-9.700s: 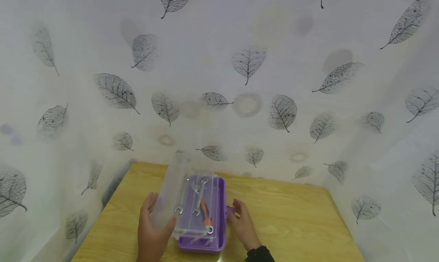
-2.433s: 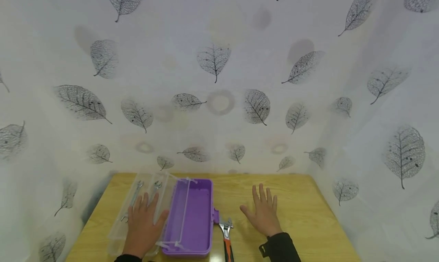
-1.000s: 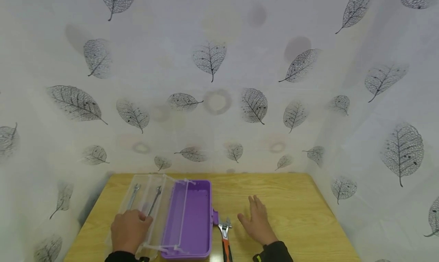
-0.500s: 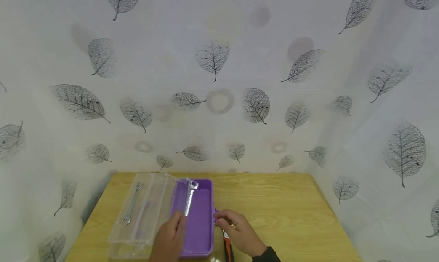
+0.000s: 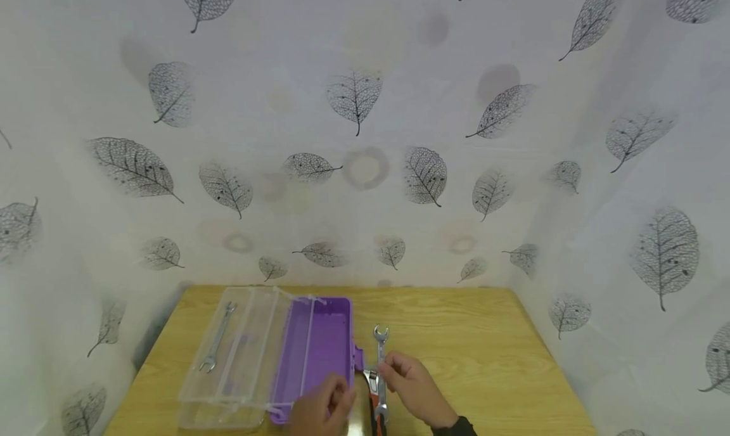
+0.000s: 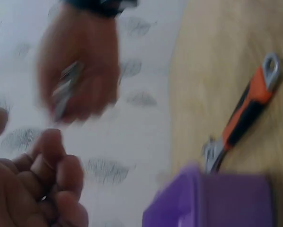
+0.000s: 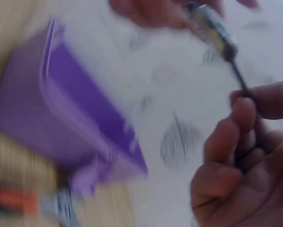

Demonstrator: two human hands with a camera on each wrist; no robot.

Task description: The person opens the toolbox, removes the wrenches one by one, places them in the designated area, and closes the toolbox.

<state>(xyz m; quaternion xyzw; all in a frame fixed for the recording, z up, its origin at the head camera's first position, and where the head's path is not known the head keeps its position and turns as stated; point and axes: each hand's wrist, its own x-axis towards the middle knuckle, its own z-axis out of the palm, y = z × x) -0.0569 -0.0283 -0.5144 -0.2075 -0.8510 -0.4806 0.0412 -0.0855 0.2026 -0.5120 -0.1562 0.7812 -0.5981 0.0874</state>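
My right hand point(image 5: 419, 390) pinches a silver wrench point(image 5: 381, 336) near its middle, just right of the purple box point(image 5: 331, 344). Below that wrench lies an adjustable wrench with an orange and black handle point(image 5: 373, 398), partly covered by it in the head view. My left hand point(image 5: 320, 407) is over the box's front end, fingers loosely bent. In the left wrist view nothing shows in the left hand point(image 6: 37, 189). The right wrist view shows the held wrench point(image 7: 215, 35) between thumb and fingers of the right hand point(image 7: 250, 165), its far end near the left hand point(image 7: 155, 12).
A clear plastic tray point(image 5: 251, 353) is folded out left of the box, with another silver wrench point(image 5: 218, 339) in its left compartment. A purple latch point(image 5: 358, 359) sticks out from the box's right side. Leaf-patterned cloth surrounds the wooden table point(image 5: 467, 334).
One silver wrench has gone from the tray, carried right across the box by my left hand, and is now in my right hand. My left hand has let go.
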